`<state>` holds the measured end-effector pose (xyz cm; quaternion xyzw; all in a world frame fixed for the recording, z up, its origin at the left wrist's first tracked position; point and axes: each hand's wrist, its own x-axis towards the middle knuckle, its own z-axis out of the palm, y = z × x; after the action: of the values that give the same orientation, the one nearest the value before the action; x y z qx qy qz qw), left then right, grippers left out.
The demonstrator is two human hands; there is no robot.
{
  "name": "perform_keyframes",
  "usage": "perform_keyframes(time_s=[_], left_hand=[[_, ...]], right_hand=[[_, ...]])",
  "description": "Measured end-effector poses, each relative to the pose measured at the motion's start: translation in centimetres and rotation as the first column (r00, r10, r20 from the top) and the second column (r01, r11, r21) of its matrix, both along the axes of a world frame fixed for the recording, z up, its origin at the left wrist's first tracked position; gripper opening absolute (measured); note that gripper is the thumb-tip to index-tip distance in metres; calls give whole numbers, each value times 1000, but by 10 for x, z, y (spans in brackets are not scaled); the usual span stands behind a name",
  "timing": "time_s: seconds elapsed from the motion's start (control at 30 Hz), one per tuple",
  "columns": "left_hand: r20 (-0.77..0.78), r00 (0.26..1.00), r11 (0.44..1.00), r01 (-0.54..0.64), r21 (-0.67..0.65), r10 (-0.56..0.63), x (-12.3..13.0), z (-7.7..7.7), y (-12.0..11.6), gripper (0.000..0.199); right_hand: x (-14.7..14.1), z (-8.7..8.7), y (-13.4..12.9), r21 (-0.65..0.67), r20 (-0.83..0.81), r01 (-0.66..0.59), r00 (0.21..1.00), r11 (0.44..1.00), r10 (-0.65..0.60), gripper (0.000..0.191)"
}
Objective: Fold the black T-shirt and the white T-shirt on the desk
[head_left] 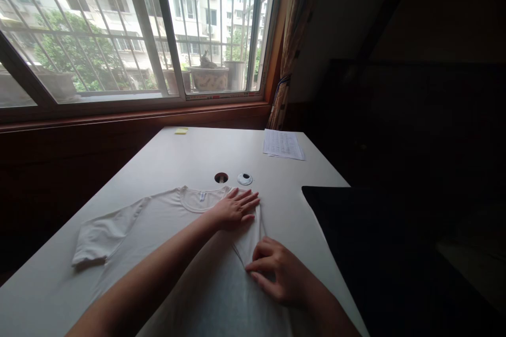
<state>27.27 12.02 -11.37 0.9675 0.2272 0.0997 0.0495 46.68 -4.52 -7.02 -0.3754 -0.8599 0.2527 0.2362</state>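
A white short-sleeved T-shirt (158,231) lies spread on the white table (190,155), its neckline toward the window and one sleeve stretched out to the left. My left hand (236,208) rests flat on the shirt's right shoulder, fingers spread. Nearer to me and to the right, my right hand (276,271) pinches the shirt's fabric at its right side, below the shoulder. The sleeve on that side is folded inward or bunched between my hands; its exact shape is partly hidden.
Beyond the shirt are a round hole (221,178) and a round cap (245,179). Printed papers (283,144) lie at the back right, a yellow note (181,130) at the back left. A dark object (340,221) borders the table's right edge.
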Motion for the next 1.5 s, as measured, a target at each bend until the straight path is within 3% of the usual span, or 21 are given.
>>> perform_keyframes(time_s=[0.17,0.3,0.5,0.63,0.8,0.87,1.07,1.2,1.5], left_hand=[[20,1000,1000,-22,19,22,-2,1,1,60],[21,1000,1000,-17,15,17,-6,1,2,57],[11,999,999,-43,-8,43,-13,0,13,57],[100,995,1000,-19,22,17,-24,15,14,49],[216,975,998,58,14,-59,-47,42,-8,13],[207,971,992,125,-22,-117,-56,50,-22,8],[46,976,977,210,20,-211,-67,59,-49,6],[-31,979,974,203,102,-201,-64,63,-52,6],[-53,979,964,201,173,-195,-62,64,-57,21]], right_hand=[[-2,-12,5,75,-101,76,993,994,-68,20],[0,-25,12,147,-52,145,989,978,-139,21],[1,-26,13,73,20,120,992,990,-121,10],[3,-25,12,47,12,122,992,991,-122,11],[2,-25,12,60,29,122,992,991,-124,10],[2,-25,13,65,32,121,992,990,-123,9],[2,-24,12,56,24,121,992,991,-122,9],[3,-24,12,49,10,124,992,991,-125,10],[2,-24,13,57,6,129,992,990,-129,12]])
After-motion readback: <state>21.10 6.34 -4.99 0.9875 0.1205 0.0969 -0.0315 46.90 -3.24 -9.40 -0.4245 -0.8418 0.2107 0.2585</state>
